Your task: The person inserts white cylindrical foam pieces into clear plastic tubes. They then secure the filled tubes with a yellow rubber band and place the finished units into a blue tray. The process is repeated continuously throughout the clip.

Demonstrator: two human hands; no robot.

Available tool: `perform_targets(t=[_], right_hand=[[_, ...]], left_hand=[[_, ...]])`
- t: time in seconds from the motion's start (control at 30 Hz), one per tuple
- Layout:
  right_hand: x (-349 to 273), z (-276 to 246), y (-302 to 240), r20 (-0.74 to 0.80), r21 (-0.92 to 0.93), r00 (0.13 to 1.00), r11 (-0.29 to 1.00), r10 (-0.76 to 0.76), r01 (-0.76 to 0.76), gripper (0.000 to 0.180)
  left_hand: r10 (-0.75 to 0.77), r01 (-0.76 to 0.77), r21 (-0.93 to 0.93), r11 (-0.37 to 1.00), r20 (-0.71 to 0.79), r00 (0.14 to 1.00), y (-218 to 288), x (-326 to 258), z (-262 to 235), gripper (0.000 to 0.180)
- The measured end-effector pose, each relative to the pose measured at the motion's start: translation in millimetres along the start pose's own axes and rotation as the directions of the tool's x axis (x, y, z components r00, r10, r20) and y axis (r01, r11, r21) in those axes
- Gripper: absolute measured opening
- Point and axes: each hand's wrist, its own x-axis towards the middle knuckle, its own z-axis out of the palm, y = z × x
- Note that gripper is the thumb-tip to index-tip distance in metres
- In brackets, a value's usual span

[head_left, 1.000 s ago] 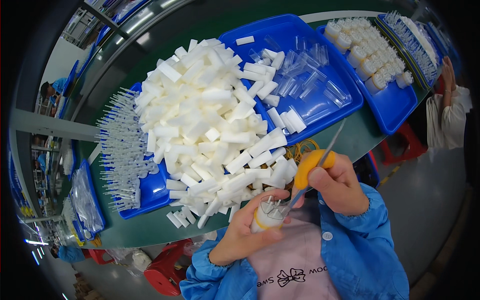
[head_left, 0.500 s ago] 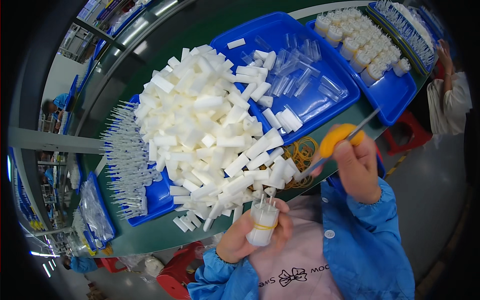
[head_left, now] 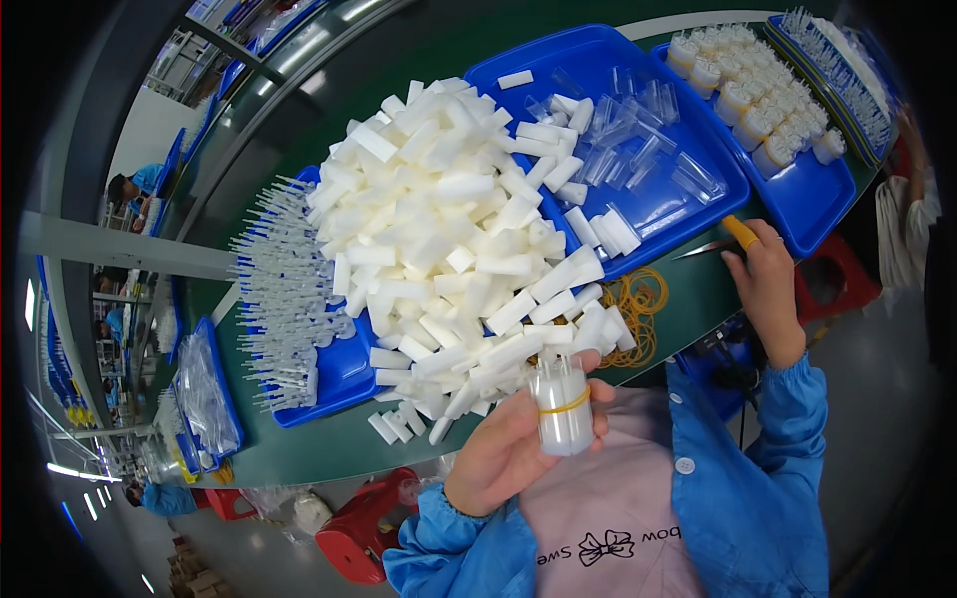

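My left hand is wrapped round a bundle of clear tubes with white insides, held upright. A yellow rubber band circles the bundle, and thin white stems stick up from its top. To the right, at the table edge, my right hand has its fingers on the yellow grip of a slender metal tool low over the table; its exact kind is unclear. Near my left hand lies a large heap of white foam pieces. Loose yellow rubber bands lie between the hands.
A blue tray holds clear tubes and foam pieces. Further right, another blue tray carries banded bundles. White stemmed parts fill a tray at left. Red stools stand below the table. Another person's arm shows at far right.
My right hand has moved right and away from me, bringing the yellow-gripped tool from the air down to the table. My left hand still holds the bundle, now slightly further right in view.
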Motion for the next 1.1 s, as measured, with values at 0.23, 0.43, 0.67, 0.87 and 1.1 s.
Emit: perform_targets(t=[0.23, 0.43, 0.67, 0.87, 1.1], right_hand=[[4.1, -53.3, -91.2, 0.238, 0.736, 0.921, 0.676, -0.308, 0.036, 0.063], [2.4, -55.2, -121.5, 0.226, 0.653, 0.874, 0.732, -0.431, 0.193, 0.074], [4.9, -44.1, -120.9, 0.156, 0.701, 0.880, 0.678, -0.448, 0.221, 0.068], [12.7, -44.8, -122.0, 0.158, 0.690, 0.867, 0.681, -0.472, 0.245, 0.067], [8.5, -46.3, -128.5, 0.135, 0.623, 0.867, 0.721, -0.480, 0.303, 0.069]], left_hand=[[-0.070, 0.070, 0.003, 0.998, -0.036, 0.997, 4.6, 6.3, 10.6, 0.063], [-0.132, 0.130, -0.066, 0.989, -0.023, 0.991, 2.3, 7.9, 15.1, 0.055], [-0.129, 0.129, -0.022, 0.991, 0.008, 0.992, 0.0, 12.6, 9.1, 0.055], [-0.027, 0.034, 0.142, 0.989, -0.051, 0.998, 3.6, 9.0, 16.0, 0.054], [0.032, -0.015, 0.328, 0.945, -0.047, 0.998, 1.0, 10.6, 15.3, 0.054]])
